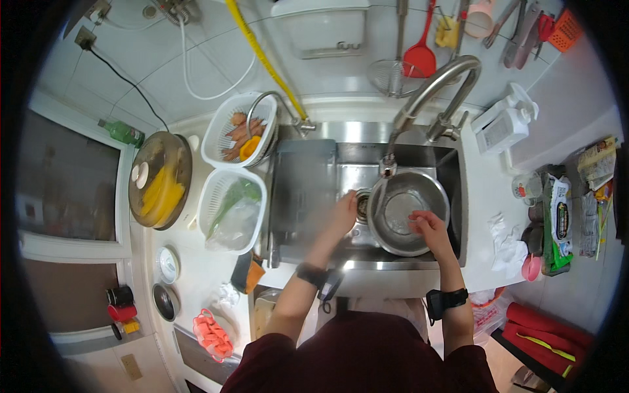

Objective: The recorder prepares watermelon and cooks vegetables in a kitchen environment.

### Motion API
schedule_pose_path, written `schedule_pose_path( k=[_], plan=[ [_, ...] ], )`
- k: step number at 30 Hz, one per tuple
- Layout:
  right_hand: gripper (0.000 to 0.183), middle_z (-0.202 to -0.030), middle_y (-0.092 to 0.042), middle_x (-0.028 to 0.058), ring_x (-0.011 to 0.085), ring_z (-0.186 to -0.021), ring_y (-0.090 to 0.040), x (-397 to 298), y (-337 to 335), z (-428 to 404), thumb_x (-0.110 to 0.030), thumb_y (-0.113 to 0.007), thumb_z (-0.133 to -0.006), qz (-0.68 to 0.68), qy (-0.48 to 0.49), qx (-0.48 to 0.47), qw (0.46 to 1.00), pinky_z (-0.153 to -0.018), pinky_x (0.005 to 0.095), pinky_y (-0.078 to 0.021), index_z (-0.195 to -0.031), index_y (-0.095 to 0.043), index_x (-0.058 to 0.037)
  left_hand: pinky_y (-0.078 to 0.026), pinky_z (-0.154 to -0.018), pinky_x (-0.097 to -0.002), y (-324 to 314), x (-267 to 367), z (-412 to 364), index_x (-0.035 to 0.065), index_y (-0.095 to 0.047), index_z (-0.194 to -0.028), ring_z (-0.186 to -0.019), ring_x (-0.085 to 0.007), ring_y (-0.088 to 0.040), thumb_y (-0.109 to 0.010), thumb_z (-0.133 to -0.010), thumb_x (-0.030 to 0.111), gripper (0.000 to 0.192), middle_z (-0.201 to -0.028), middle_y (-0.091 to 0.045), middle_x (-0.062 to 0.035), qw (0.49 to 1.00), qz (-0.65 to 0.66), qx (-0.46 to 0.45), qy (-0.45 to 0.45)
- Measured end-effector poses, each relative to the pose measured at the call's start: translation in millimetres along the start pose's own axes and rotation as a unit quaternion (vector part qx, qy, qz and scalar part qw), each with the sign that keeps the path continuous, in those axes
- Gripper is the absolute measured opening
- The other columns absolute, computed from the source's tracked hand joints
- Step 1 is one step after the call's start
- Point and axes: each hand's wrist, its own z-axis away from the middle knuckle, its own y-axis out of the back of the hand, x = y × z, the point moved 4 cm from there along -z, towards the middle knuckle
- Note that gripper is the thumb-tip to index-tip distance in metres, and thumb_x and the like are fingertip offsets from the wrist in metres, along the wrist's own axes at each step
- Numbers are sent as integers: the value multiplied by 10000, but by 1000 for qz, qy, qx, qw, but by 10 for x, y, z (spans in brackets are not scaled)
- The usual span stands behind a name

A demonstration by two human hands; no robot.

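Water runs from the faucet (389,166) into a stainless steel basin (443,196) standing in the right part of the sink (451,172). Over the basin's right side is my right hand (428,227), its fingers loosely bent and apart, with nothing seen in them. My left hand (345,213) is left of the basin, near the sink drain (362,204). Its fingers are seen from the side, and I cannot tell if they hold anything small. Some water lies in the bottom of the basin. A grey board or cover (304,191), partly blurred, spans the sink's left part.
Left of the sink stand a white basket (209,142) of root vegetables and another (263,221) with greens and a plastic bag. A lidded pot (159,182) is farther left. White pump bottles (503,130) and crumpled tissue (508,250) are on the right counter.
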Motion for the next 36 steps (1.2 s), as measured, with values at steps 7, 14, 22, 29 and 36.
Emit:
schedule_pose_path(
  k=[7,14,22,29,36],
  plan=[
    [252,-1003,-618,87,163,-932,-568,-330,943,-603,-132,-477,-903,100,102,65,988,-829,265,-435,-1096,-564,5,-431,-753,-283,-1107,-176,-696,47,-547,-1148,-922,-158,-546,-487,-901,286,349,-985,-608,-62,892,338,-201,223],
    [379,-1110,-564,236,311,-1047,-548,-664,1646,-1854,-168,-515,-849,259,161,104,947,-905,350,-408,-1157,-492,53,-451,-810,-331,-1097,405,-361,-49,-570,-1096,-965,-210,-578,-497,-881,216,348,-1033,-622,-168,947,72,-172,262],
    [431,-1168,-486,282,361,-1110,-473,-889,1583,-2421,-185,-515,-826,322,213,67,920,-914,391,-373,-1155,-449,85,-488,-649,-256,-1678,681,32,-29,-631,-973,-753,-156,-643,-593,-848,211,273,-854,-671,-107,955,204,-145,158],
    [523,-1245,-447,242,335,-1168,-437,-1021,1520,-2087,-217,-524,-846,306,179,43,934,-952,372,-363,-1250,-381,84,-333,-753,-432,-1321,1509,-37,105,-570,-698,-760,-209,-606,-694,-720,333,261,-696,-613,-23,984,-11,-32,173],
    [507,-1295,-437,207,295,-1201,-432,-713,1547,-691,-160,-555,-859,175,209,-9,962,-1004,335,-327,-1299,-379,21,-431,-600,-405,-1403,1429,29,76,-528,-617,-599,-292,-588,-648,-757,401,374,-574,-568,-88,976,-40,-93,193]
  ],
)
